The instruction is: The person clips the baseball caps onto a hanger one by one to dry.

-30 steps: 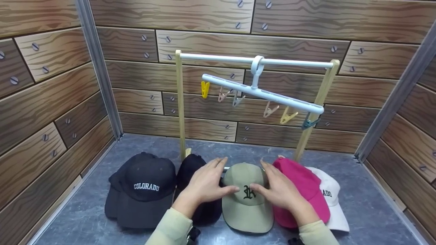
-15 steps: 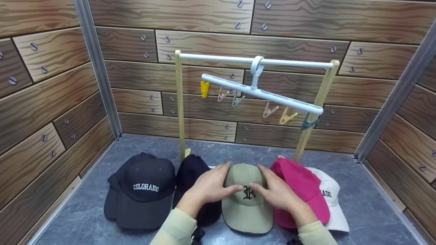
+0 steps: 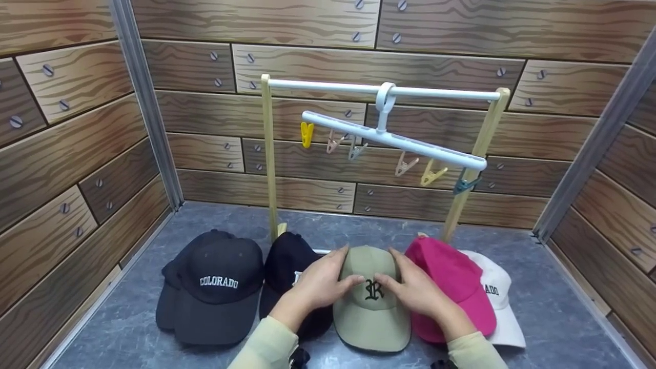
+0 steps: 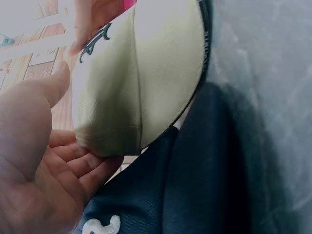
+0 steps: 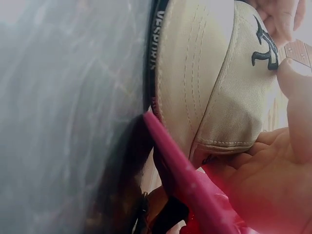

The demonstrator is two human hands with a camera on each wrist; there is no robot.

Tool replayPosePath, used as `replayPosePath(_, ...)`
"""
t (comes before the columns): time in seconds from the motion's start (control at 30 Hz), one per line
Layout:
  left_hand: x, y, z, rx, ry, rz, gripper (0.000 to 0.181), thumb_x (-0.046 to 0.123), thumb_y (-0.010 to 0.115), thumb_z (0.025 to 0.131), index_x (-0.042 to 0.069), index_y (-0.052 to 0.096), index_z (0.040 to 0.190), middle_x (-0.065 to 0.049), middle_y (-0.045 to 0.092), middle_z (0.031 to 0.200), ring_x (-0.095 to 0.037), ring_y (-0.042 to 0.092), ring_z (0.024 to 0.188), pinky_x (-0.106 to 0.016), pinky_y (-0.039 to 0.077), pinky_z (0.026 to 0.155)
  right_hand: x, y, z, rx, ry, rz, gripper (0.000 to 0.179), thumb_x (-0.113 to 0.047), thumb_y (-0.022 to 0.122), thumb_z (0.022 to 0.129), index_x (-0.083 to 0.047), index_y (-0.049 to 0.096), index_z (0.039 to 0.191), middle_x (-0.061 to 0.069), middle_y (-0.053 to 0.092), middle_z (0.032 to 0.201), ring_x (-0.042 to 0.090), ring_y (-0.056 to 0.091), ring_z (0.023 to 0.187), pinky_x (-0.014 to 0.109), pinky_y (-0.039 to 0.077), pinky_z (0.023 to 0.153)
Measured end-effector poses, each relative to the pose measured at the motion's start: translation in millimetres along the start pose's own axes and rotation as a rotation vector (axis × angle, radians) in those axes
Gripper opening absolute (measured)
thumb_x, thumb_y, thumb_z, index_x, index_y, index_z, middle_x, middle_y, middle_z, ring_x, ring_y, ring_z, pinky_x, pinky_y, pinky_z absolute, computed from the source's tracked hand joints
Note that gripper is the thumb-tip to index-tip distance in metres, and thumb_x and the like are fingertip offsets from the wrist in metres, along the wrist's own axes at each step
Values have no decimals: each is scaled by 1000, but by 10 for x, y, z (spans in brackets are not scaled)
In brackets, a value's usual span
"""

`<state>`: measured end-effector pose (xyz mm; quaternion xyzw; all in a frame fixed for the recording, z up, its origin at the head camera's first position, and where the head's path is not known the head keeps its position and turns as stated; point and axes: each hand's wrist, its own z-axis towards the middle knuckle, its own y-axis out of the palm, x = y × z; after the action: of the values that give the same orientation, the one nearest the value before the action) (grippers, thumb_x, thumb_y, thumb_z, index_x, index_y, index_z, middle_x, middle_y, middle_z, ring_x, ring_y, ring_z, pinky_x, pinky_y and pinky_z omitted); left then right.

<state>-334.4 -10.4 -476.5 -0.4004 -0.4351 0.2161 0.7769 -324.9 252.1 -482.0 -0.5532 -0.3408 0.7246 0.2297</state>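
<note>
An olive-green baseball cap [image 3: 373, 323] with a dark embroidered letter lies on the table, brim toward me. My left hand [image 3: 320, 282] holds its left side, the thumb by the front panel. In the left wrist view the fingers [image 4: 92, 168] reach under the cap's side edge. My right hand [image 3: 417, 287] grips the opposite side. The right wrist view has its thumb [image 5: 295, 78] by the letter and the fingers tucked at the lower edge. A pink cap [image 3: 451, 292] sits against the right hand, and a black cap [image 3: 287, 261] is partly hidden behind the left.
Dark caps, the front one a COLORADO cap [image 3: 218, 287], lie at left; a white cap [image 3: 507, 307] is at far right. Behind them stands a wooden rack [image 3: 271, 164] with a white bar [image 3: 328, 87]. A tilted pale-blue hanger [image 3: 394, 141] with several clothespins hangs there.
Both hands have closed in from either side onto the olive-green cap; their fingers now lie against its sides. The cap itself has hardly moved.
</note>
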Motion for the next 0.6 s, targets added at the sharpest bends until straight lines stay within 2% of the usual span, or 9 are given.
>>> replayPosePath(0.13, 1, 59, -4, 34, -15, -43, 82, 46, 75, 107, -6, 46, 164, -24, 59, 159, -36, 58, 147, -50, 47, 121, -2, 3, -15, 0, 5, 20, 94, -54, 69, 109, 9, 32, 169, 34, 41, 169, 50, 39, 158, 67, 31, 128)
replayPosePath(0.33, 33, 108, -3, 69, -74, -173, 78, 38, 79, 106, -8, 48, 161, -26, 61, 155, -40, 60, 144, -55, 48, 119, -7, 8, -16, 6, 10, 52, 89, -49, 69, 110, 9, 35, 168, 34, 45, 166, 50, 42, 156, 66, 33, 127)
replayPosePath(0.6, -17, 201, 25, 109, -120, -292, 74, 30, 83, 102, -8, 52, 158, -28, 63, 153, -44, 61, 141, -57, 47, 119, 8, 18, -2, 36, 5, 95, 76, -45, 72, 109, 5, 48, 161, 25, 62, 152, 43, 58, 144, 63, 43, 121)
